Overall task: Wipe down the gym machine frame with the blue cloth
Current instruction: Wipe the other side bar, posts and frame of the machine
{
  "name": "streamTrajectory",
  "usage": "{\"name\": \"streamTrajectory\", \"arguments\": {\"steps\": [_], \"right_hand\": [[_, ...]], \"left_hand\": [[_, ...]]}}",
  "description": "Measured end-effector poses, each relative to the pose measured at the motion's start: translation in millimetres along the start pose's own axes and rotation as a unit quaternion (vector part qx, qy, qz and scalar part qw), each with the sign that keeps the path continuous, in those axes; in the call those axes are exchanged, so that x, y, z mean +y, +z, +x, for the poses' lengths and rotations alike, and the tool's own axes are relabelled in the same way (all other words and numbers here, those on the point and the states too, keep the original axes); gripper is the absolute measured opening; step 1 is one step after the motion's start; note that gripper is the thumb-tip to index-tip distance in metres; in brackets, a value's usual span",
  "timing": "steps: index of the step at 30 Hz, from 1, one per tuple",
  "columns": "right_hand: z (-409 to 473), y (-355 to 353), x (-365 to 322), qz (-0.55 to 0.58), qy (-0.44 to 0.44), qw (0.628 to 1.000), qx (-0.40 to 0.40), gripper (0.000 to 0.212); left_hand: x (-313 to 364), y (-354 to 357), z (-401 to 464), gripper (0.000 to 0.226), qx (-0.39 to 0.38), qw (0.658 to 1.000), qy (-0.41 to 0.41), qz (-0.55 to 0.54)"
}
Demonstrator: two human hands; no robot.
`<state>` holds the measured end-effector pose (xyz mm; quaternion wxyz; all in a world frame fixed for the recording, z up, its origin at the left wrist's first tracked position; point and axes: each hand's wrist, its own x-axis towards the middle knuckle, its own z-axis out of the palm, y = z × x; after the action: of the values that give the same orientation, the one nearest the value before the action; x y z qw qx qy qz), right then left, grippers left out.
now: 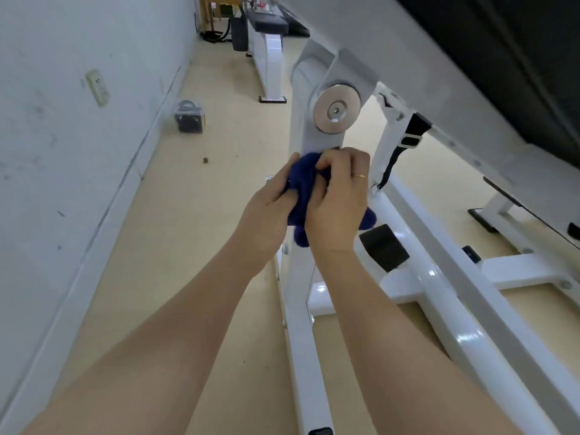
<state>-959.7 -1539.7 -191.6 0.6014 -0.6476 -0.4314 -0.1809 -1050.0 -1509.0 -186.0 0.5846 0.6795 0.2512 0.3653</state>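
Observation:
The white gym machine frame (299, 296) rises from the floor to a round metal pivot disc (335, 112) under a dark padded bench. Just below that disc, a bunched dark blue cloth (303, 186) is pressed against the upright post. My left hand (270, 208) grips the cloth from the left side. My right hand (340, 196), wearing a thin ring, closes over the cloth from the right, with cloth ends hanging below it. The post behind both hands is hidden.
A pale wall (78, 152) with a socket runs along the left. On the beige floor lie a small dark box (190, 119) and a tiny ball (205, 160). Another white bench (270, 58) stands farther back. Black straps (398, 152) hang from the frame at right.

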Motion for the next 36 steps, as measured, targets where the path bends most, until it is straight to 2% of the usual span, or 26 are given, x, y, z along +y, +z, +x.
{"name": "streamTrajectory", "arguments": {"steps": [2,3,5,7,8,10,11,13,15,16,17,18,19,20,21,22,25,26,28,29,31,32,33,34,36], "right_hand": [[-16.6,11.1,17.9,0.0,-0.041,0.999,-0.02,0.027],[-24.2,13.2,28.7,-0.026,-0.093,0.994,-0.043,0.034],[-34.3,12.2,55.1,-0.086,-0.213,0.969,-0.095,0.043],[-31.9,6.1,73.8,-0.134,-0.289,0.942,-0.105,0.049],[-24.9,3.0,76.6,-0.149,-0.32,0.93,-0.1,0.05],[-4.1,-2.2,74.2,-0.171,-0.392,0.898,-0.105,0.045],[7.9,-4.3,72.6,-0.178,-0.428,0.879,-0.11,0.041],[23.1,-8.2,79.3,-0.188,-0.466,0.858,-0.111,0.042],[12.3,-14.5,99.1,-0.211,-0.458,0.852,-0.143,0.054],[-0.1,-17.8,115.1,-0.229,-0.475,0.83,-0.182,0.06],[-12.3,-22.0,128.8,-0.256,-0.514,0.783,-0.24,0.065],[-19.1,-26.8,137.2,-0.285,-0.564,0.714,-0.301,0.066],[-16.0,-30.7,140.5,-0.296,-0.611,0.655,-0.331,0.058],[-7.4,-30.2,140.1,-0.288,-0.648,0.627,-0.323,0.043],[3.5,-26.7,134.5,-0.271,-0.664,0.625,-0.309,0.036],[13.8,-22.1,127.2,-0.251,-0.67,0.638,-0.286,0.039],[25.0,-8.3,110.3,-0.207,-0.611,0.735,-0.209,0.033],[19.1,-4.4,111.2,-0.201,-0.596,0.756,-0.181,0.035],[-2.2,-1.7,125.0,-0.221,-0.596,0.752,-0.177,0.041],[-13.5,-1.4,134.8,-0.231,-0.609,0.729,-0.21,0.044],[-28.3,-4.5,146.4,-0.265,-0.635,0.662,-0.297,0.05],[-27.8,-6.5,146.0,-0.277,-0.644,0.642,-0.31,0.047],[-23.9,-7.8,143.9,-0.273,-0.647,0.64,-0.312,0.041],[-18.3,-9.7,142.5,-0.256,-0.643,0.654,-0.306,0.037],[-2.3,-15.5,141.8,-0.214,-0.618,0.706,-0.273,0.035]], "left_hand": [[-3.0,-3.5,6.9,0.048,-0.003,1.0,-0.004,0.007],[-5.3,-3.7,7.7,0.051,-0.006,1.0,-0.009,0.013],[-7.1,-2.8,2.3,0.058,-0.001,1.0,-0.005,-0.004],[-7.8,-2.3,-5.7,0.063,0.008,1.0,0.001,-0.029],[-8.4,-2.6,-1.0,0.061,0.003,1.0,-0.01,-0.02],[-29.5,-20.1,19.1,0.043,-0.067,0.996,-0.044,-0.047],[-59.9,-32.7,38.3,0.043,-0.071,0.994,-0.071,-0.035],[-92.6,-52.5,54.2,0.048,-0.036,0.997,-0.072,-0.003],[-64.1,-36.4,30.0,0.031,-0.036,0.997,-0.064,-0.005],[-30.0,-24.6,18.7,0.035,-0.047,0.998,-0.049,-0.014],[-15.8,-12.4,12.9,0.041,-0.031,0.999,-0.038,-0.012],[-13.2,-8.0,-0.3,0.043,-0.039,0.999,0.0,-0.013],[-17.5,-6.7,-6.0,0.046,-0.05,0.998,0.042,-0.007],[-21.0,-5.8,-2.6,0.049,-0.048,0.998,0.05,-0.008],[-22.8,-5.7,-1.1,0.052,-0.045,0.998,0.041,-0.009],[-26.5,-7.4,5.6,0.055,-0.035,0.999,0.029,-0.004],[-32.3,-7.6,16.9,0.049,-0.042,0.998,-0.003,-0.05],[-33.3,-5.9,19.0,0.044,-0.031,0.997,-0.015,-0.067],[-37.2,1.5,8.6,0.04,0.027,0.998,-0.021,-0.06],[-42.2,6.0,-0.9,0.038,0.052,0.997,-0.025,-0.055],[-57.2,14.9,-22.0,0.036,0.049,0.995,-0.062,-0.062],[-69.6,16.3,-23.9,0.034,0.049,0.994,-0.077,-0.057],[-78.4,17.3,-30.7,0.031,0.049,0.993,-0.092,-0.054],[-88.6,14.0,-32.0,0.035,0.056,0.992,-0.101,-0.047],[-101.9,9.2,-36.1,0.05,0.052,0.991,-0.118,-0.04]]}}
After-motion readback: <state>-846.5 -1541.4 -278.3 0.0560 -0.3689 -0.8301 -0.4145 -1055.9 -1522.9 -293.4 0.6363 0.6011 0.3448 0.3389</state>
